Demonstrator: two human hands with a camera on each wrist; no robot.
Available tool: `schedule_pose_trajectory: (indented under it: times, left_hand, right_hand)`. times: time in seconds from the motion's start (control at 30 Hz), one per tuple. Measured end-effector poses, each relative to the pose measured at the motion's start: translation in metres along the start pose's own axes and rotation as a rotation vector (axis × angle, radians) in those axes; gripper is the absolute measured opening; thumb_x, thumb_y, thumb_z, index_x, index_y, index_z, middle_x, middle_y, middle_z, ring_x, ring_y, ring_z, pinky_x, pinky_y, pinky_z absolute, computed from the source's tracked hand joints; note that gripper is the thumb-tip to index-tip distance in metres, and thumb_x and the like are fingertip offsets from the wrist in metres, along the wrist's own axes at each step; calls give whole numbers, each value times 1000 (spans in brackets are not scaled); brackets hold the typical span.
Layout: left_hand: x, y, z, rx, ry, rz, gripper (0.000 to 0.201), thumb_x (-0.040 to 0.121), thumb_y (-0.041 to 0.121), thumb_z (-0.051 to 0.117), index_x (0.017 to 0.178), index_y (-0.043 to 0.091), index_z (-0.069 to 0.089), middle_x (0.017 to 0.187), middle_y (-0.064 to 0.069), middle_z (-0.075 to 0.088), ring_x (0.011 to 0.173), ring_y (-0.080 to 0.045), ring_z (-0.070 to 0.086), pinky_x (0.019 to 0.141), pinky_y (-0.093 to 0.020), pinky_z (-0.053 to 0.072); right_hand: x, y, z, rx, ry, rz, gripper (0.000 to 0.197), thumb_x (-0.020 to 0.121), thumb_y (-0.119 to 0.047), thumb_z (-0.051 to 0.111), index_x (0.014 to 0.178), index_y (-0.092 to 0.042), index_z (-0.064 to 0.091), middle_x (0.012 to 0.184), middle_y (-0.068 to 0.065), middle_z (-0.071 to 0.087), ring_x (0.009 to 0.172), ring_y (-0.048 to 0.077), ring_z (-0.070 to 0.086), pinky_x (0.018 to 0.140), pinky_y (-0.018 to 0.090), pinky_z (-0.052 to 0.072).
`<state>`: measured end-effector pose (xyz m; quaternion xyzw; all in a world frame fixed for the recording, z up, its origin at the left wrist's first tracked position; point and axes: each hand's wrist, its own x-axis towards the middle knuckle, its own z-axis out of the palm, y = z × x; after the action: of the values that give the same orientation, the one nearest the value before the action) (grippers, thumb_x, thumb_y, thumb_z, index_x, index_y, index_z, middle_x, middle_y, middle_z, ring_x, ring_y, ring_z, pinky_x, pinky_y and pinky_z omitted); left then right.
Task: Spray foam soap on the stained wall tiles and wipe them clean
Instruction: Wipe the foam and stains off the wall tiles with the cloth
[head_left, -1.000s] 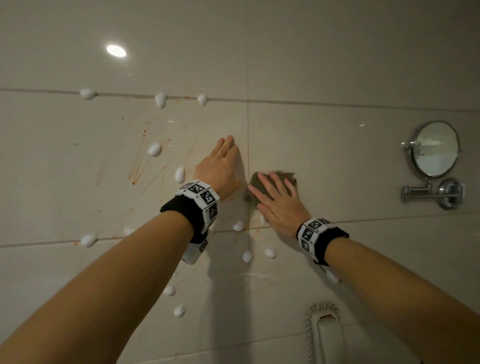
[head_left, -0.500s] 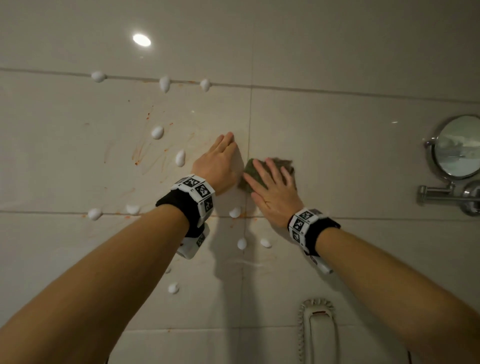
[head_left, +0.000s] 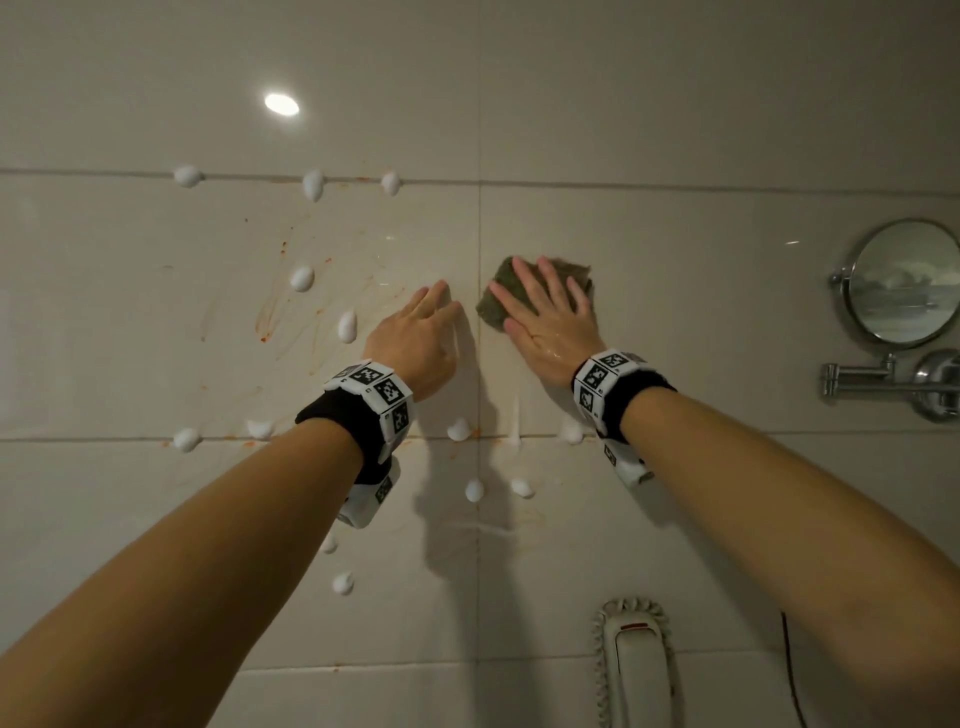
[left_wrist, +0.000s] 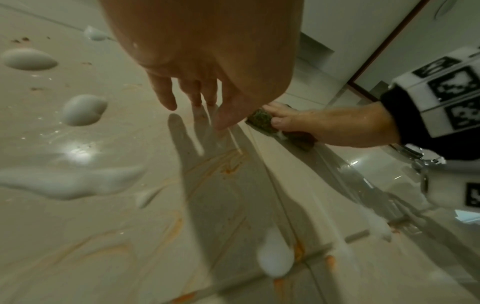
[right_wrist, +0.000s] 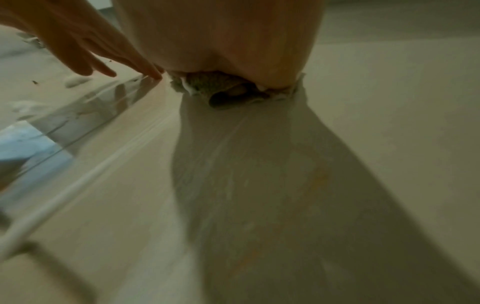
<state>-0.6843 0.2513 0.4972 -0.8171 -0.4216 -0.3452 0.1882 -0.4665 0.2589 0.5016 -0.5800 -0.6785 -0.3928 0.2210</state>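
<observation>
Right grip (head_left: 550, 322), fingers spread flat, presses the sponge (head_left: 537, 291), now shifted up-right of the seam; orange stains (head_left: 270, 322) left of it remain unwiped.

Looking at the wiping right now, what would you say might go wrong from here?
The right hand presses the green scouring pad flat-fingered, so it may slip on the wet tile. Wiping left may smear the orange stains rather than lift them. The left hand, braced on slick tile, may slide.
</observation>
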Motion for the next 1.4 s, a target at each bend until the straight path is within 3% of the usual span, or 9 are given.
schedule_pose_trajectory:
  times: [0.17,0.33,0.47,0.67,0.8,0.93,1.07,1.23,1.4]
  left_hand:
    - [-7,8,13,-33,-30,-28,67,86,10,47,151,21,32,167,-3,5,153,-24,6,117,-46,26]
    - [-21,20,33,-19,-71,-46,74,83,10,47,153,24,27,167,-6,-4,153,-27,-2,123,-47,11]
    - [-24,29,40,42,-85,-19,75,87,14,47,156,27,19,166,-7,-10,153,-27,-9,124,-46,-2]
    - [-18,35,47,49,-23,8,75,85,14,49,154,27,23,167,-6,-6,153,-28,-8,122,-51,-7]
    - [-22,38,57,79,-36,32,79,84,16,52,155,28,20,166,-7,-8,153,-28,-9,120,-52,-8]
    - [-25,47,64,71,-47,34,76,87,24,53,155,30,20,166,-7,-9,153,-29,-8,121,-53,-8]
    - [-22,53,68,100,2,28,71,88,21,51,154,32,26,167,-7,-4,153,-28,-4,120,-55,-6]
    - [-18,53,72,116,40,41,71,85,19,54,150,34,30,167,-6,-2,153,-28,-1,119,-58,-3]
    - [-19,52,73,120,30,51,72,85,18,54,150,35,29,167,-6,-3,153,-27,-3,118,-62,-1]
  right_hand:
    - [-43,-21,36,35,11,-17,54,106,-41,28,159,-38,14,169,-2,-1,155,26,-6,121,52,-3]
    - [-125,-32,91,-16,-70,-136,55,100,-44,34,154,-37,33,167,2,21,151,32,16,117,55,13]
    - [-122,-20,85,-40,-104,-145,53,100,-42,32,152,-35,37,166,2,23,151,30,17,118,55,19]
    - [-75,20,42,46,32,116,54,106,-40,29,158,-41,14,169,-4,1,155,25,0,122,52,6]
    - [-91,5,51,123,12,172,55,107,-38,28,159,-41,11,169,-4,-8,155,25,-9,122,51,-2]
    - [-147,-23,94,52,14,25,56,101,-36,44,155,-36,29,168,3,15,154,31,11,119,57,17]
    - [-149,-11,89,52,33,19,52,101,-33,41,153,-33,38,165,5,26,152,33,23,117,56,23]
    - [-149,18,81,107,75,267,58,106,-30,34,160,-34,13,169,4,-1,155,31,-2,122,54,1]
    - [-168,27,98,220,188,487,56,104,-33,23,159,-25,22,168,13,10,154,39,5,122,58,8]
